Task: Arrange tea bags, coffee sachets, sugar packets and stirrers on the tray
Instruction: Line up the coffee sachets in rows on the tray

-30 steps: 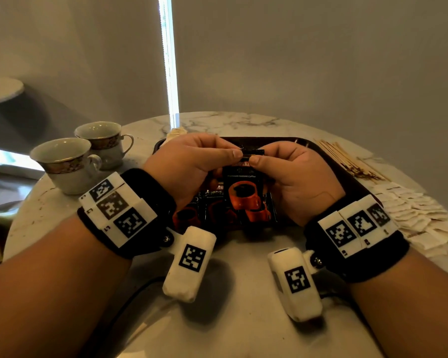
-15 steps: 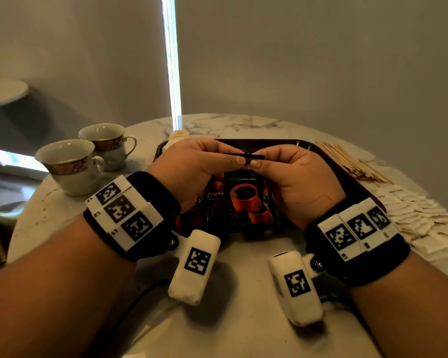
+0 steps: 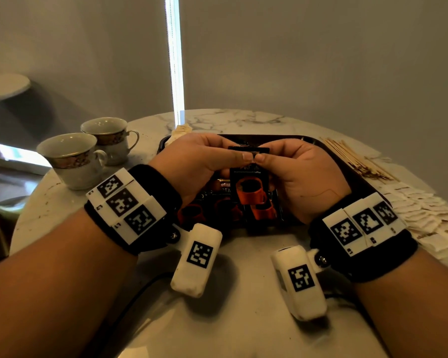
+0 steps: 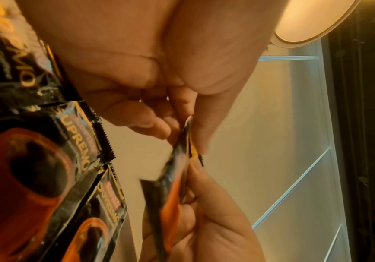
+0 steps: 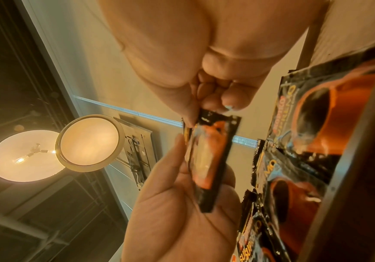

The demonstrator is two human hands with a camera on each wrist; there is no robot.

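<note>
1. Coffee sachet (image 3: 249, 187): black, orange cup print, held upright above the dark tray (image 3: 352, 174).
2. Left hand (image 3: 199, 161) and right hand (image 3: 303, 174): thumb and fingertips of each pinch its top edge.
3. More sachets (image 3: 217, 202): flat on the tray below.

My round marble tabletop (image 3: 243, 120) carries the dark tray (image 3: 357, 174) at its middle; two teacups (image 3: 73, 161) by its left edge; stirrers (image 3: 357, 161) and white packets (image 3: 424, 215) along its right edge.

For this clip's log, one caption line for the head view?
Both hands, left hand and right hand, pinch one coffee sachet above the tray.
</note>
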